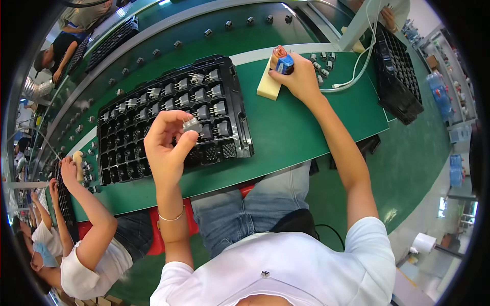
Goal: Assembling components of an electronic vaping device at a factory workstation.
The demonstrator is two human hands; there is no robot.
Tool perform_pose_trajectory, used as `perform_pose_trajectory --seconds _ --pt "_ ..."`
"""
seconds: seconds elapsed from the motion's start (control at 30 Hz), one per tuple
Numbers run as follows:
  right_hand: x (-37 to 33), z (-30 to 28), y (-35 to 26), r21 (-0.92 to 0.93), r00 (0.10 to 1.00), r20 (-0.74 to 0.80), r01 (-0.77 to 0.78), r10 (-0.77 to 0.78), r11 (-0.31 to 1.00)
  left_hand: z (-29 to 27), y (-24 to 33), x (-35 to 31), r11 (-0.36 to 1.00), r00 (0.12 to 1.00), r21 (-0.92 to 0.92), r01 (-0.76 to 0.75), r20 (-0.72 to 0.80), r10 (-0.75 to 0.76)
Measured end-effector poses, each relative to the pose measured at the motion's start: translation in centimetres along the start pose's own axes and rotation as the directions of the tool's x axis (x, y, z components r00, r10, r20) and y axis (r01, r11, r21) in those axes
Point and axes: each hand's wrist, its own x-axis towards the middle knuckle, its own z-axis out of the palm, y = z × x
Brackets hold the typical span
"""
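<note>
In the head view, any print on the blue-and-orange object (283,62), toward one o'clock, was too small to read; the right hand (302,77) had its fingers curled around it, over a yellow block (268,84). Toward ten o'clock, the left hand (167,145) pinched a grey plug (192,125) with metal prongs between thumb and fingers, above a black tray (241,115) holding similar plugs. The bench (301,130) was green; stacked trays (398,76) stood at two o'clock, a co-worker (94,262) at eight.
</note>
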Motion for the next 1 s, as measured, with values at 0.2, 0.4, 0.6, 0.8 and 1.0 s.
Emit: perform_pose_trajectory --seconds 0.2,0.4,0.6,0.8,1.0 --pt "0.4 0.3 0.3 -0.032 0.997 -0.078 0.023 -0.026 0.999 0.4 0.1 0.4 1.0 1.0 -0.001 -0.02 -0.022 0.02" --pt "-0.6 0.4 0.4 -0.031 0.997 -0.069 0.016 -0.019 0.999 0.3 -0.2 0.2 0.999 0.999 -0.048 -0.023 -0.029 0.021" --pt "-0.8 -0.5 0.3 0.277 0.975 0.044 -0.223 0.22 0.934 0.4 -0.2 0.2 0.998 0.999 -0.045 -0.035 -0.04 0.034" --pt "-0.1 -3.6 5.4 0.926 0.837 -0.018 -0.192 0.546 0.325 0.5 -0.2 0.2 0.998 0.998 -0.027 -0.049 -0.051 0.048" --pt "-1.7 -7.1 8.5 0.497 0.761 -0.441 -0.234 0.476 0.835 0.3 -0.2 0.1 0.999 0.998 -0.035 -0.038 -0.054 0.036"
